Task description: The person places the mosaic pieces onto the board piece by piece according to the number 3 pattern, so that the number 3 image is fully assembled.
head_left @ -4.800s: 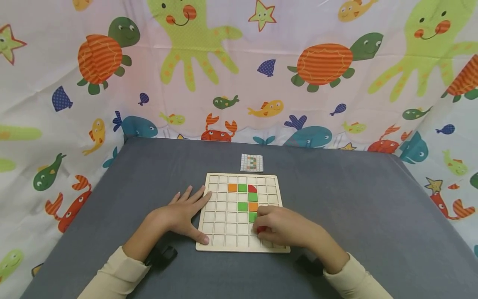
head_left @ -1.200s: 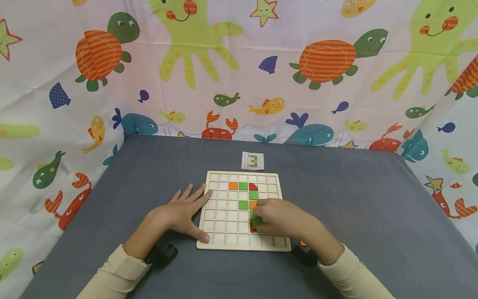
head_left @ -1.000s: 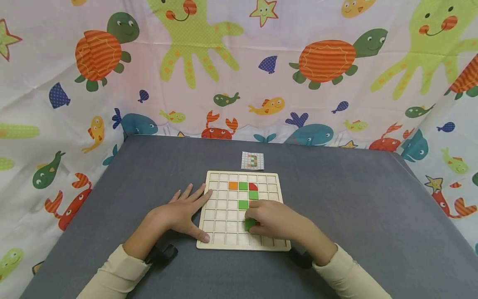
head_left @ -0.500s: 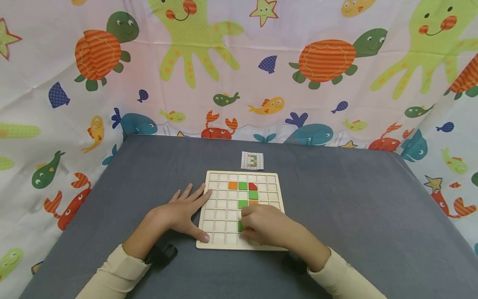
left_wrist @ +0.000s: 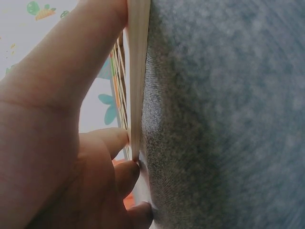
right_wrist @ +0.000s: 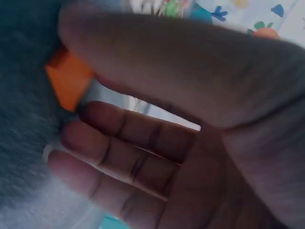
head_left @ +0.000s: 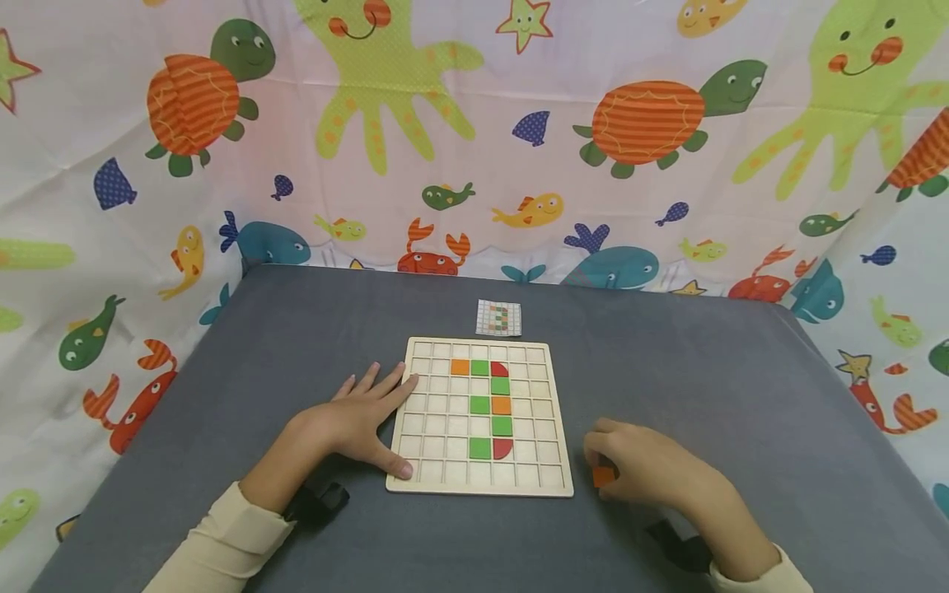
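My left hand (head_left: 348, 426) lies with spread fingers over the left edge of the wooden grid board (head_left: 565, 486); the left wrist view shows its thumb and fingers (left_wrist: 126, 174) along the board's side. Right of the board, my right hand (head_left: 652, 463) has its thumb and fingers around an orange square tile (head_left: 603, 476) low over the table. In the right wrist view, this orange tile (right_wrist: 70, 80) sits between thumb and fingertips. On the board, orange, green and red rounded-corner tiles form a 3-like figure, from an orange tile (head_left: 460, 367) at top to a red tile (head_left: 502, 449) at bottom.
Behind the board lies a small pattern card (head_left: 499, 318) printed with a similar coloured grid. Grey cloth covers the table (head_left: 704, 371). A curtain (head_left: 460, 107) with sea animals hangs around the back and sides. Black cameras (head_left: 678, 548) sit at the wrists.
My right hand has placed a green tile left of the lower red tile, then moved right off the board to the orange tile. The left hand has stayed in place.
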Demonstrator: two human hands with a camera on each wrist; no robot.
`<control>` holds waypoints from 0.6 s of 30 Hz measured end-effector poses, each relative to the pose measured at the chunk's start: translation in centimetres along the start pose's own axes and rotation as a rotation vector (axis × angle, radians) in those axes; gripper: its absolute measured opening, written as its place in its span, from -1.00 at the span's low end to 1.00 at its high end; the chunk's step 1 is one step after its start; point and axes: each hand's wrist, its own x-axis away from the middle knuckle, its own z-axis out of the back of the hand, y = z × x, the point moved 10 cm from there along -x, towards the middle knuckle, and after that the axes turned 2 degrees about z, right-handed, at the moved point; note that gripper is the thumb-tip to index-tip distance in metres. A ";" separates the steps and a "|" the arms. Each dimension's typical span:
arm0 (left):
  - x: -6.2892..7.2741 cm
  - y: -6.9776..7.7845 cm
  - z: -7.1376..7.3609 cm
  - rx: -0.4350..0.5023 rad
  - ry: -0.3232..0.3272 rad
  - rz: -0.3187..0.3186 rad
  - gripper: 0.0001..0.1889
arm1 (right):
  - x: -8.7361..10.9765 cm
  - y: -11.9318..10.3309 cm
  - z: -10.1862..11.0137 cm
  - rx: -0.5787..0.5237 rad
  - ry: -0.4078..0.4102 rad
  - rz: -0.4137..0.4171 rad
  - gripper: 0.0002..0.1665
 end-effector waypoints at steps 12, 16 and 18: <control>0.0 -0.1 -0.3 0.001 -0.003 -0.007 0.39 | -0.5 0.5 -0.3 -0.023 0.026 0.020 -0.61; 0.2 0.1 0.0 0.007 -0.003 -0.010 0.40 | -0.9 0.1 0.3 -0.030 0.051 0.037 -0.67; 0.2 0.1 0.1 0.009 -0.004 -0.013 0.41 | -1.3 -0.4 0.7 -0.035 0.064 0.054 -0.71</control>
